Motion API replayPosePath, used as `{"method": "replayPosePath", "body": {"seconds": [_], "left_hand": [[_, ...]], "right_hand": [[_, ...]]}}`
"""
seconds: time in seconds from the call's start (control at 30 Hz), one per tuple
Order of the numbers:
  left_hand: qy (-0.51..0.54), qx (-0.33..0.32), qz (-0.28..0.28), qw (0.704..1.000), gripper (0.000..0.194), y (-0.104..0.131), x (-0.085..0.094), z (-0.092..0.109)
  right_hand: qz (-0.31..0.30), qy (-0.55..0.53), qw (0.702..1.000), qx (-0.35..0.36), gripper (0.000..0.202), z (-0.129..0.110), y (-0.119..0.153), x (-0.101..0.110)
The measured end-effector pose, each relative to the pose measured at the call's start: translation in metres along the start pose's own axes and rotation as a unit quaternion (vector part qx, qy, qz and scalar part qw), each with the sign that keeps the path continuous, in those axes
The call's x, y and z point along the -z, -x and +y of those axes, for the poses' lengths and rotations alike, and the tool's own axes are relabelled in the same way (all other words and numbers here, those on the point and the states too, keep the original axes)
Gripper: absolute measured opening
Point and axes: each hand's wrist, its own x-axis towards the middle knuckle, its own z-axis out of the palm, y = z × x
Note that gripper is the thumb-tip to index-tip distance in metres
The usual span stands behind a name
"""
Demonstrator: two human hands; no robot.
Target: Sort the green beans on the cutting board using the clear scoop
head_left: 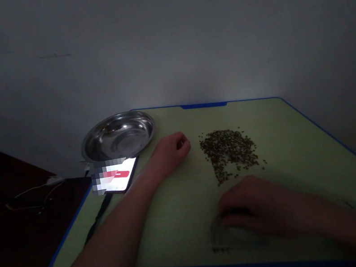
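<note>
Portioning seems in hand: a seed pile (229,145) on the green table (303,149); left hand (174,149) left of it, curled, contents unclear; right hand (246,206) nearer, bent over clear plastic (227,237), grip unclear. Next calls for light sweeping.

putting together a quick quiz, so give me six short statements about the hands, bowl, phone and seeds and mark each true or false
1. The left hand is between the bowl and the seeds. True.
2. The phone lies on the near side of the bowl. True.
3. The seeds are piled inside the bowl. False: they lie spread on the table.
4. The right hand is closer to the table's near edge than the seeds are. True.
5. The phone's screen is dark. False: it is lit.
6. The left hand's fingers are stretched out straight. False: they are curled.
</note>
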Motion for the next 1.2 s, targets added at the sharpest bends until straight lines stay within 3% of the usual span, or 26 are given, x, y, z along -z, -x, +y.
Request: {"method": "replayPosePath", "body": {"seconds": [0.53, 0.77, 0.97, 1.2], "left_hand": [[0.008, -0.006, 0.002, 1.0, 0.019, -0.001, -0.002, -0.002], [0.003, -0.007, -0.005, 1.0, 0.019, -0.001, -0.001, -0.004], [-0.004, 0.0, -0.008, 1.0, 0.019, -0.001, 0.001, -0.003], [0.0, 0.013, -0.017, 1.0, 0.018, 0.0, 0.003, 0.001]], "right_hand": [[-0.039, -0.071, 0.997, 0.003, 0.02, -0.011, 0.012, 0.007], [0.066, -0.048, 0.995, -0.06, 0.022, 0.007, 0.019, 0.024], [0.023, -0.039, 0.997, -0.069, 0.016, 0.014, 0.014, 0.024], [0.099, -0.001, 0.984, -0.15, 0.022, 0.05, 0.013, 0.036]]}}
